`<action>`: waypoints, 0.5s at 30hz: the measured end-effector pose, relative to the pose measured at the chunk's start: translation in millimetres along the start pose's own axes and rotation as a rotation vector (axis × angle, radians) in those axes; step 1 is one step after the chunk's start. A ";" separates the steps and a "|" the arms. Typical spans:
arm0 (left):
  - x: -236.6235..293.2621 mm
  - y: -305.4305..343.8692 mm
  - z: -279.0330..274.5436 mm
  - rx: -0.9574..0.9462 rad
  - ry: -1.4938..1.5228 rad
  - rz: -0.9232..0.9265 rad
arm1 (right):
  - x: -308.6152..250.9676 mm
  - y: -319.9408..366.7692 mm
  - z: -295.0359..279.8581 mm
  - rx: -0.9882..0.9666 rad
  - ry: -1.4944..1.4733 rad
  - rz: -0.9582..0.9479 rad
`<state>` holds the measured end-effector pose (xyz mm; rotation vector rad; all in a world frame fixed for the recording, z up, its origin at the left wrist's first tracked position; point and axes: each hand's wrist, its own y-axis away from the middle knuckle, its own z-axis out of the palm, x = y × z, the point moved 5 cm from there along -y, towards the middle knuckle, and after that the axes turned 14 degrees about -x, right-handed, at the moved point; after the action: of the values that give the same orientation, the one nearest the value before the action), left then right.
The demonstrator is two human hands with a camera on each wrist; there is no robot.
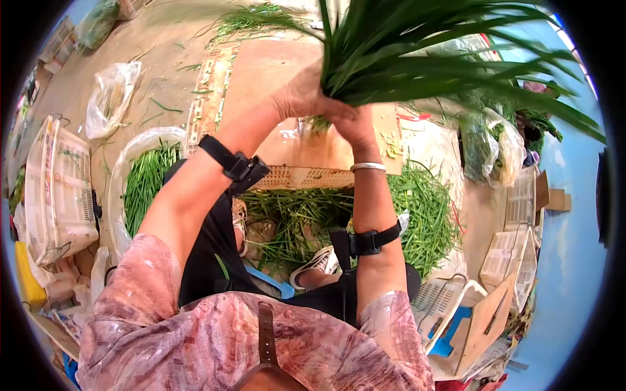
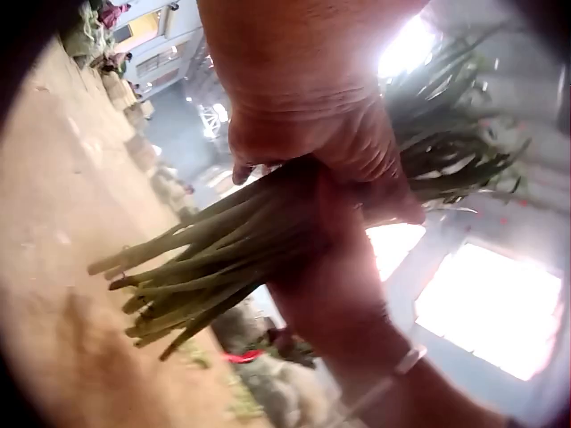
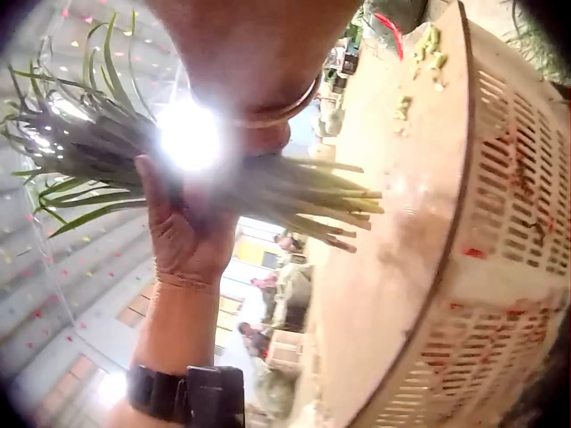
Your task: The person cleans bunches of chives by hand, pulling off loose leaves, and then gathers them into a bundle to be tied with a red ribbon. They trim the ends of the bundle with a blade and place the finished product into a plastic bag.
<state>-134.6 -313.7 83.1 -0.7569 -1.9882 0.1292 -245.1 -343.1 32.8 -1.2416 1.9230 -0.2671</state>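
While gripping green bunch (image 1: 417, 58) with left hand (image 1: 303, 98) and right hand (image 1: 352, 130), holding it up. Leafy tips up and away, cut ends toward surface (image 1: 261, 78). Loose greens (image 1: 424, 208) below.

You've got the bunch of greens (image 1: 417, 58) up over the board (image 1: 261, 72), which sits on a crate (image 1: 303, 177) in front of you, w/ L hand (image 1: 306, 98) & R hand (image 1: 355, 130) side by side round its base. Loose greens (image 1: 424, 208) lie btwn crate & your shoes (image 1: 314, 264), spreading right. Bag of greens (image 1: 147, 176) sits to your left, basket (image 1: 62, 182) further left.
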 end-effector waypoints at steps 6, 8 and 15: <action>-38.9 0.0 3.8 -0.058 0.439 -0.246 | 15.3 -12.9 20.9 -0.184 -0.315 0.260; -50.0 -14.2 9.0 0.063 0.568 -0.098 | 14.2 -20.5 14.5 -0.149 -0.107 0.211; 10.1 -52.2 17.0 -0.141 0.591 -0.384 | 12.4 -5.5 -14.3 0.299 -1.064 0.346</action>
<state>-175.8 -346.2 102.0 -0.4185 -1.5419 -0.4213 -254.1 -359.6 38.8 -0.6047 1.0668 0.2517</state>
